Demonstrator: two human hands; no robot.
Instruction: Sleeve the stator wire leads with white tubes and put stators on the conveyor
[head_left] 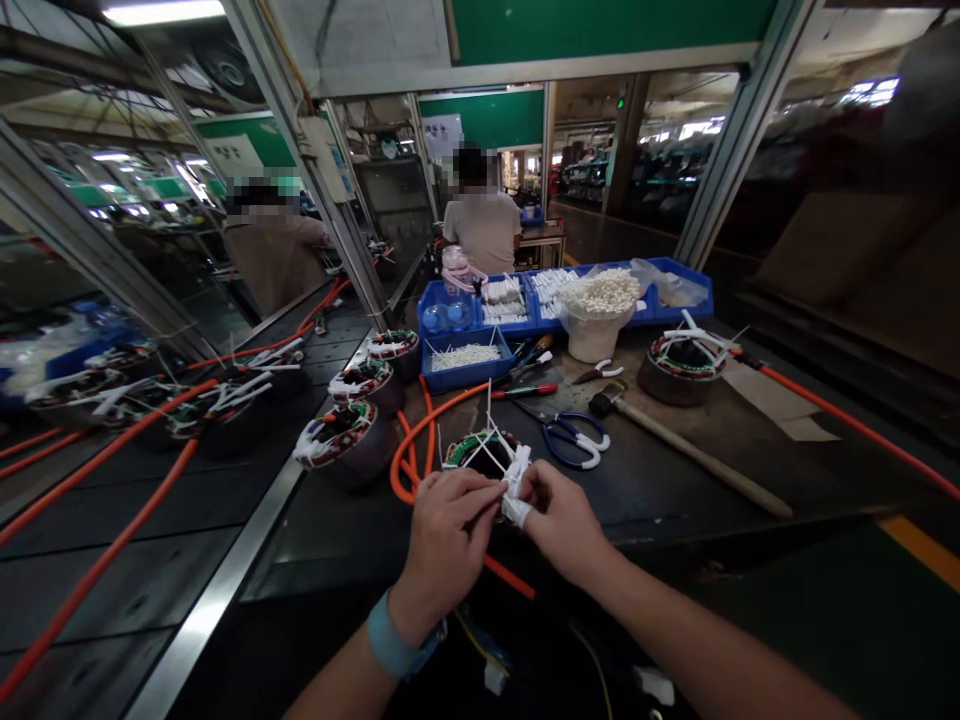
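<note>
In front of me at the bench edge stands a motor stator (460, 452), its top ringed with green and dark windings and crossed by thin white ties (489, 425). My left hand (454, 525) is on its near side, fingertips pinched together at a white strip (517, 468). From the right, my right hand (561, 515) has bent fingers closed on the same strip. White wrapping also shows about the right thumb tip. The hands hide the stator's near side. Blue-handled scissors (574, 440) lie just beyond, to the right.
Behind are blue bins (465, 374) of white pieces and a white tub (592, 335). A hammer (697, 455), pliers (600, 371) and another stator (679, 368) lie right. More stators (349, 440) and orange tubes (161, 490) are left. A person (482, 225) sits ahead.
</note>
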